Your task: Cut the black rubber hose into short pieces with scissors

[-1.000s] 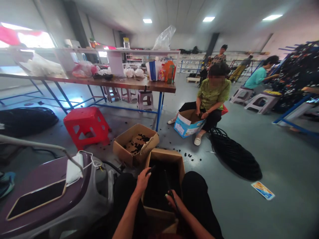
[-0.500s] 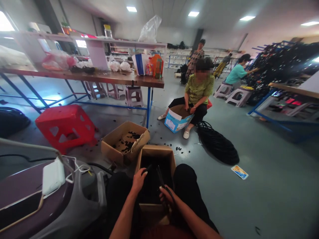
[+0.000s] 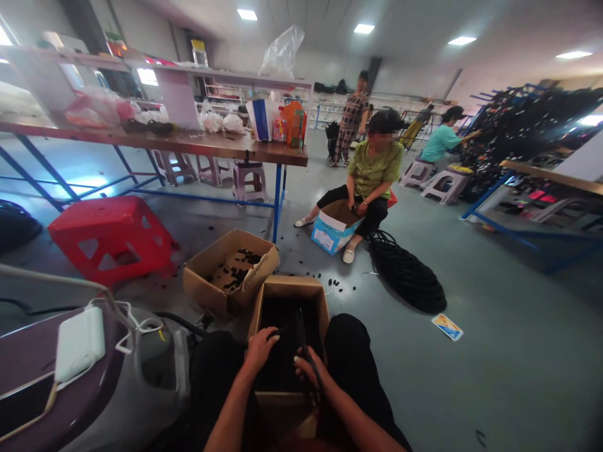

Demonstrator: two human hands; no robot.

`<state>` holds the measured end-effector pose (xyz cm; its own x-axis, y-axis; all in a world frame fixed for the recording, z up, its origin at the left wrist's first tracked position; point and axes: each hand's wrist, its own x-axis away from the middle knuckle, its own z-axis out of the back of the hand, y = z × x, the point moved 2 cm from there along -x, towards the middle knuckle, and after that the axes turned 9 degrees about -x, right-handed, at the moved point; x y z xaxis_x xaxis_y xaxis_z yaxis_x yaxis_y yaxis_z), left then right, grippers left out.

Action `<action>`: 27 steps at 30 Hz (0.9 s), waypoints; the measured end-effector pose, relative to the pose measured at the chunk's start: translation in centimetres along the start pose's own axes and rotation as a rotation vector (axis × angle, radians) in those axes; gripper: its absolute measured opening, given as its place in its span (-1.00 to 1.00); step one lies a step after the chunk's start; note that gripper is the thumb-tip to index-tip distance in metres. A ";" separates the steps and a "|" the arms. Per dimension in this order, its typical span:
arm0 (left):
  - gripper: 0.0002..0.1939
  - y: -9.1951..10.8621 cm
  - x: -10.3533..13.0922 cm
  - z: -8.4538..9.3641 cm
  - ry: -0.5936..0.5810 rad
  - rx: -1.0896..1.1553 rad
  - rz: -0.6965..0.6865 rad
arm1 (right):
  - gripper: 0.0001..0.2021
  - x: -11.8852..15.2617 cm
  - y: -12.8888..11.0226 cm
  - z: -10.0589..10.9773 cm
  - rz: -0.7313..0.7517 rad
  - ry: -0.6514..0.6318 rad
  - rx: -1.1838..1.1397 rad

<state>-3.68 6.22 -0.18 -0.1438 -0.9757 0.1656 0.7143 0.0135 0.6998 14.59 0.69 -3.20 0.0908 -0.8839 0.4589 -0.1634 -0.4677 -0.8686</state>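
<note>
Between my knees stands an open cardboard box [image 3: 315,289] with dark contents that are hard to make out. My left hand [image 3: 262,349] is closed over the box's left side, pinching a small black piece [image 3: 282,329]. Over the right part of the box, my right hand [image 3: 311,369] is wrapped round a dark, long-bladed tool [image 3: 301,329], which looks like scissors, its tip pointing away from me. A gap separates the two hands.
A second cardboard box [image 3: 202,289] with black pieces sits left of mine, near a red stool [image 3: 113,235]. Ahead, a seated person holds a blue box [image 3: 332,235]. A black coil [image 3: 407,276] and a card [image 3: 447,327] lie on the floor. A side table [image 3: 85,395] is at left.
The whole view has shifted slightly. My left hand has moved a little left and nearer to me, still holding the black piece. My right hand keeps the tool, its tip higher in view.
</note>
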 end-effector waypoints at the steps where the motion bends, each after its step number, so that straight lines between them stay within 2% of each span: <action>1: -0.67 0.2 0.1 0.0 -0.033 0.014 0.002 | -0.37 -0.4 -0.8 -0.2 0.032 0.024 -0.007; 3: -0.69 0.5 0.3 -0.1 -0.096 0.039 0.011 | -0.37 -1.1 -2.5 -0.6 0.091 0.066 -0.026; 8: -0.73 0.6 0.6 0.1 -0.159 0.068 0.023 | -0.48 -2.2 -4.9 -1.9 0.135 0.020 -0.012; 15: -0.73 0.3 0.7 -0.3 -0.198 0.062 -0.014 | -0.57 -2.7 -4.3 -2.1 0.161 0.028 0.039; 20: -0.67 0.1 0.3 -0.5 -0.147 -0.136 -0.026 | -0.56 -3.4 -4.4 -1.4 0.155 0.057 0.029; 27: -0.64 -0.1 0.0 -0.4 -0.163 -0.003 0.006 | -0.45 -4.3 -3.5 -1.0 0.100 0.070 0.025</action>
<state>-3.46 6.12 -0.49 -0.2485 -0.9273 0.2801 0.7173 0.0182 0.6965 13.81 6.13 -1.98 0.0067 -0.9247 0.3805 -0.1432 -0.3775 -0.9149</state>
